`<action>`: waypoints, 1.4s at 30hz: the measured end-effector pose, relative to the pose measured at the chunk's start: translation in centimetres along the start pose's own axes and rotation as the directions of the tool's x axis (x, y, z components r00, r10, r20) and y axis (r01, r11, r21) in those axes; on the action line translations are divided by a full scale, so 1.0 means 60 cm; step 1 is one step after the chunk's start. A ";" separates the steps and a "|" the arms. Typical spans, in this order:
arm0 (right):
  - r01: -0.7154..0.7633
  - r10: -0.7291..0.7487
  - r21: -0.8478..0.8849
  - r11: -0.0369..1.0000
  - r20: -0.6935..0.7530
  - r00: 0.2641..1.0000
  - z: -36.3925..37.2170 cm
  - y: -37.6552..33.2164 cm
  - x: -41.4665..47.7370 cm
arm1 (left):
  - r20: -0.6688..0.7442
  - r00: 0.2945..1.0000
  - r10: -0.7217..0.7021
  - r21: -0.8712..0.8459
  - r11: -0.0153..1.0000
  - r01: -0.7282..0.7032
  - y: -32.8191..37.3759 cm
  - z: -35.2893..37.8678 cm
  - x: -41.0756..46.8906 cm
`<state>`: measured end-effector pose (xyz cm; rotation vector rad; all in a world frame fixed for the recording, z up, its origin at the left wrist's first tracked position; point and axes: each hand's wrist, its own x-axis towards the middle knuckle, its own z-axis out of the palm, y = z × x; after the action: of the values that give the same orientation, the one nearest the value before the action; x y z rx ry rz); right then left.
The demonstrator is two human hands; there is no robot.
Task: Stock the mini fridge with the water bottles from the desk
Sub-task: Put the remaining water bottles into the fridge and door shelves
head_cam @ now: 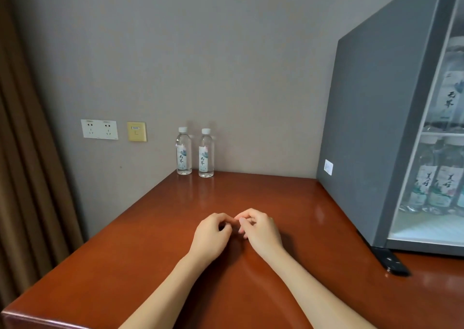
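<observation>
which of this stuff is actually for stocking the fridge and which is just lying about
For the job:
- left water bottle and right water bottle, upright on the desk by the wall
- mini fridge
- left hand and right hand, holding nothing

Just there:
- stocked bottles already inside the fridge
- wall sockets
- yellow wall plate
- curtain

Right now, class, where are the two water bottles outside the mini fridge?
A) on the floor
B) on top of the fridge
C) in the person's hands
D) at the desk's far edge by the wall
D: the left bottle and the right bottle stand upright, side by side, at the far edge of the desk, by the wall.
</observation>
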<state>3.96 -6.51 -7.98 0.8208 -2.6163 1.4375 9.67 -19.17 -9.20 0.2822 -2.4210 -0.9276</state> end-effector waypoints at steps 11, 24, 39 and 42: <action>-0.092 0.106 0.239 0.967 -0.042 0.994 -0.005 0.020 0.025 | -0.243 0.965 0.095 0.225 0.974 -0.039 0.011 0.020 0.047; -0.098 0.156 0.312 0.945 -0.167 0.974 0.018 0.063 0.148 | -0.321 0.919 -0.229 -0.155 0.970 0.188 -0.027 0.062 0.153; -0.032 0.078 0.442 0.897 -0.087 0.993 0.126 0.028 0.301 | -0.330 0.814 -0.478 -0.629 0.754 0.188 -0.090 0.045 0.279; -0.027 0.073 0.447 0.894 -0.085 0.994 0.141 0.029 0.332 | -0.334 0.826 -0.453 -0.633 0.758 0.160 -0.113 0.053 0.305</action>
<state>-12.21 -20.98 -8.46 0.6889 -2.2762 2.0788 -7.40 -29.16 -8.38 0.6205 -1.5619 -1.5048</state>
